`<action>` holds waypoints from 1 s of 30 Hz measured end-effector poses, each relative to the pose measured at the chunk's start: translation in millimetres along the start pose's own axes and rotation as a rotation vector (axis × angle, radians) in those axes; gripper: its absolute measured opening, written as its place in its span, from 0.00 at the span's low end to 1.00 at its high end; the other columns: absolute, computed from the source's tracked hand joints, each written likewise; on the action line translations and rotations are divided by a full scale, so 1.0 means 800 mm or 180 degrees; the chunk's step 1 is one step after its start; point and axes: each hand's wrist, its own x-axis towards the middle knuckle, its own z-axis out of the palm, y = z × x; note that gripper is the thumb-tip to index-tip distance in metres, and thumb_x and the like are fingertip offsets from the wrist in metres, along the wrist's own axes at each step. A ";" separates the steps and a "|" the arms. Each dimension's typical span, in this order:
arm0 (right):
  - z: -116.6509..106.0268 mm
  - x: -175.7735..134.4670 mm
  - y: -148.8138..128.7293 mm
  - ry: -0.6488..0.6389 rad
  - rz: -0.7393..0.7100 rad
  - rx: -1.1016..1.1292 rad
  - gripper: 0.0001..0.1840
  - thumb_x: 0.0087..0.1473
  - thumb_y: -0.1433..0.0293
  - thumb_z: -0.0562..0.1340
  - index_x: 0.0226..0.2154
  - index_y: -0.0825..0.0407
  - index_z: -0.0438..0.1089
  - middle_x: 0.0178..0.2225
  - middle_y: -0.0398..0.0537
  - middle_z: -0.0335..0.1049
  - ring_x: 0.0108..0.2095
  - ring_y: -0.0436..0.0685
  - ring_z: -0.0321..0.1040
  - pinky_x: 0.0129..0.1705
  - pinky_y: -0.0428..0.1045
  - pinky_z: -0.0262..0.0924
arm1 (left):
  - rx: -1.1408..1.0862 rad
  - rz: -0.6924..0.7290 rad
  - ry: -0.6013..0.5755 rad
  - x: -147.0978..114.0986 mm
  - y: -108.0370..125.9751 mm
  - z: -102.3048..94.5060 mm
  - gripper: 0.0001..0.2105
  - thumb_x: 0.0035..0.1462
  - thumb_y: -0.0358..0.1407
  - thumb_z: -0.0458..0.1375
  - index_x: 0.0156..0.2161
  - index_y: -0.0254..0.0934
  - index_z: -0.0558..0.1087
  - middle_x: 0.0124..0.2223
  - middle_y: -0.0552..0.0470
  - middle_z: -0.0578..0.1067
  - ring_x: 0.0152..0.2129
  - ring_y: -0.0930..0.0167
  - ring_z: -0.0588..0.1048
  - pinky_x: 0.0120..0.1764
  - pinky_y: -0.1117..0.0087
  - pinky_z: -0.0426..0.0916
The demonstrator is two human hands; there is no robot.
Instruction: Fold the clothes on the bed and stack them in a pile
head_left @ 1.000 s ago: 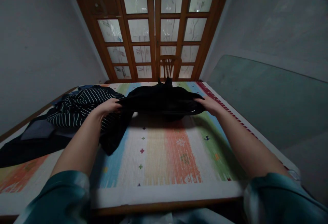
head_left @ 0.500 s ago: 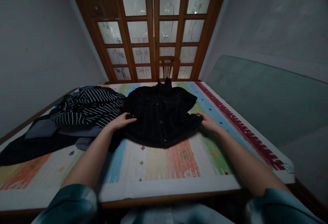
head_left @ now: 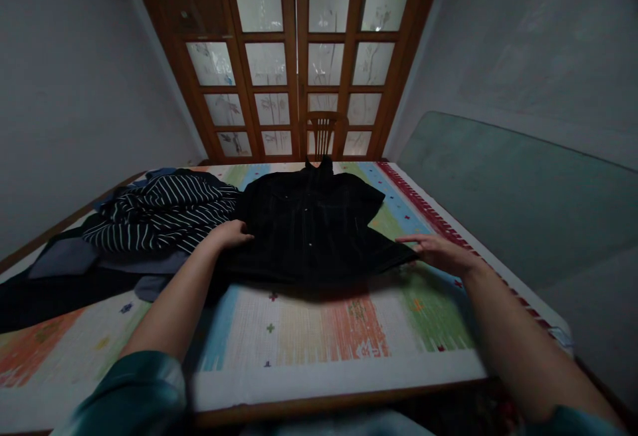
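Observation:
A black denim jacket with pale stitching and a row of front buttons lies spread on the table, its collar toward the far end. My left hand is closed on the jacket's left edge near the hem, the fingertips partly lost in the dark cloth. At the opposite side, my right hand pinches the hem corner and pulls it outward, with the index finger stretched over it. The hem between both hands looks slightly lifted and blurred.
Left of the jacket is a heap of clothes with a black-and-white striped garment on top and grey cloth below. A patterned tablecloth covers the table. Beyond its far edge stands a wooden chair; walls flank both sides.
My right hand has moved outward to the right, drawing the jacket's hem corner with it. The hem is now wider and straighter. My left hand has shifted slightly left.

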 end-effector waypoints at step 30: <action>-0.112 0.143 -0.019 0.1806 0.1135 -0.3886 0.21 0.50 0.67 0.61 0.48 0.54 0.70 0.47 0.64 0.70 0.47 0.69 0.66 0.45 0.59 0.58 | 0.0997 0.0241 0.0274 0.038 0.100 0.123 0.37 0.60 0.54 0.42 0.68 0.34 0.50 0.69 0.36 0.49 0.66 0.52 0.47 0.62 0.46 0.47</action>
